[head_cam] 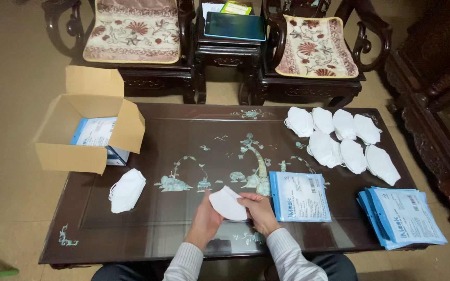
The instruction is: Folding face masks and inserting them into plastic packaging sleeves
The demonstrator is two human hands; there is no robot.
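Both my hands hold one folded white face mask (226, 203) above the near middle of a dark inlaid table (183, 140). My left hand (205, 218) grips its lower left edge; my right hand (259, 211) grips its right side. Just right of my right hand a blue and white flat pouch (299, 196) lies on the table. A small stack of white masks (127, 190) lies to the left of my hands.
Several loose white masks (339, 140) lie at the far right of the table. A pile of blue pouches (402, 216) sits at the near right corner. An open cardboard box (89, 130) with a blue carton inside stands at the left edge. Chairs stand behind the table.
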